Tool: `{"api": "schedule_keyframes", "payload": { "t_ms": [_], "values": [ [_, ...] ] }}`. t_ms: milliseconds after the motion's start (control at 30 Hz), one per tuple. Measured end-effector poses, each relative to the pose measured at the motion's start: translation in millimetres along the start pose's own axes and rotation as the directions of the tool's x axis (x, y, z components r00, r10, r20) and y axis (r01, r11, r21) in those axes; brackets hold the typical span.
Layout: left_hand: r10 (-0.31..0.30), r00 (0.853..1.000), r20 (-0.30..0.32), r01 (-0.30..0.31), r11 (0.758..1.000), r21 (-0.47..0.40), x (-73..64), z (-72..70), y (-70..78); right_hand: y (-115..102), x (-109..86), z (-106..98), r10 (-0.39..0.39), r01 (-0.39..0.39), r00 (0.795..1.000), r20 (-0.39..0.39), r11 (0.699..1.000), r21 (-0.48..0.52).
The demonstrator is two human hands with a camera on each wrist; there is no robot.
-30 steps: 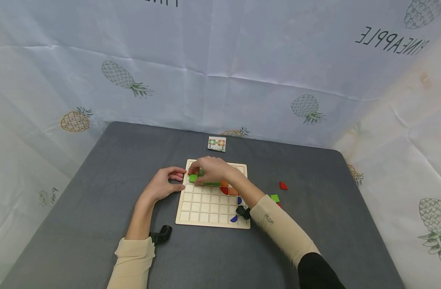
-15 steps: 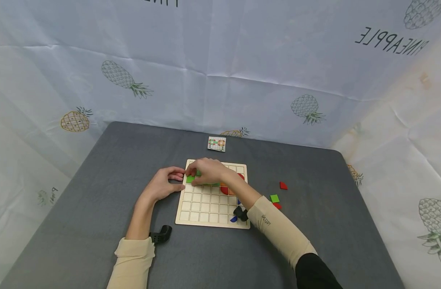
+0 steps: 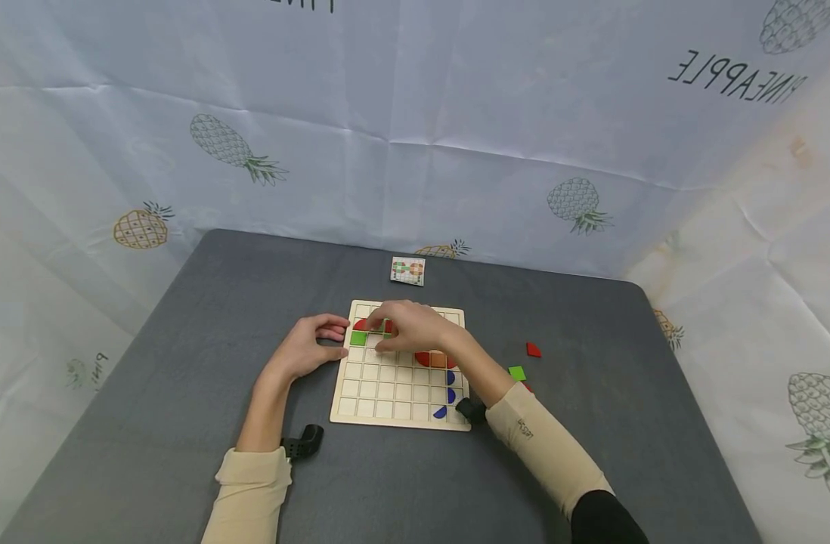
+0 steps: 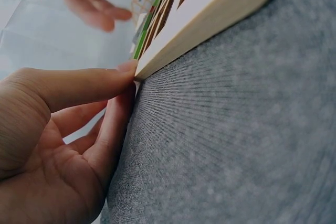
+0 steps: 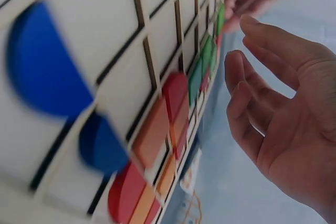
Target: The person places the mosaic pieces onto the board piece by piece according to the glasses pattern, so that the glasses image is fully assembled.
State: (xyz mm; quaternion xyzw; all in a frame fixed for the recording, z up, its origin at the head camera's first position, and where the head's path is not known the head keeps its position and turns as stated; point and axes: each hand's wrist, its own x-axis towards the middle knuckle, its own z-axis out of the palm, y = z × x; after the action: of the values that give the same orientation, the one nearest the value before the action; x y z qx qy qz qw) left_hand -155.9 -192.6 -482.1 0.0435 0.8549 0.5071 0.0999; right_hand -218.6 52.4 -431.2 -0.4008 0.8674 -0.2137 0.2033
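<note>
A pale wooden grid board (image 3: 367,409) lies on the table. My left hand (image 3: 306,347) rests at its left side, with thumb and fingertips touching the edge. Over the upper part of the board hovers my right hand (image 3: 415,326), fingers loosely bent and nothing between them in the right wrist view. A green square (image 3: 357,338) sits in the leftmost column, just below a red rounded piece (image 3: 360,325). An orange piece (image 3: 438,360) lies farther right among red ones. Several blue rounded pieces (image 3: 451,377) occupy the lower right. My right hand covers part of the upper rows.
A small card (image 3: 407,270) with a coloured grid pattern lies behind the board. To the right, on the grey table (image 3: 626,393), are a loose red piece (image 3: 534,350) and a green square tile (image 3: 517,373); another red piece is partly behind my right sleeve.
My right hand set the green square flat into the leftmost column, let it go and drew back to the right, uncovering the red piece above it. The left hand stayed put.
</note>
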Motion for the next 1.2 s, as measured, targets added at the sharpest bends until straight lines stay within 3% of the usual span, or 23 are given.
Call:
{"api": "schedule_keyframes", "payload": {
  "t_ms": [300, 633, 767, 1000, 1200],
  "values": [
    [-0.009, 1.000, -0.012, 0.009, 1.000, 0.023, -2.3, 1.1, 0.1, 26, -47.0, -12, 0.092, -0.087, 0.994, -0.056, 0.992, 0.091],
    [-0.014, 1.000, -0.012, 0.014, 1.000, 0.015, -2.2, 1.2, 2.0, 60, -109.3, -27, 0.193, -0.171, 0.972, -0.133, 0.972, 0.164],
    [-0.010, 1.000, -0.015, 0.010, 1.000, 0.008, -1.5, 1.1, 1.7, 79, -136.2, -34, 0.256, -0.228, 0.954, -0.155, 0.958, 0.174],
    [-0.011, 1.000, -0.010, 0.011, 1.000, 0.008, -0.9, -0.1, 0.0, 113, -174.5, -41, 0.391, -0.358, 0.910, -0.137, 0.908, 0.217],
    [-0.020, 1.000, -0.005, 0.020, 1.000, 0.007, -1.1, -0.8, 0.5, 136, -196.2, -34, 0.417, -0.373, 0.899, -0.136, 0.890, 0.263]
  ]
}}
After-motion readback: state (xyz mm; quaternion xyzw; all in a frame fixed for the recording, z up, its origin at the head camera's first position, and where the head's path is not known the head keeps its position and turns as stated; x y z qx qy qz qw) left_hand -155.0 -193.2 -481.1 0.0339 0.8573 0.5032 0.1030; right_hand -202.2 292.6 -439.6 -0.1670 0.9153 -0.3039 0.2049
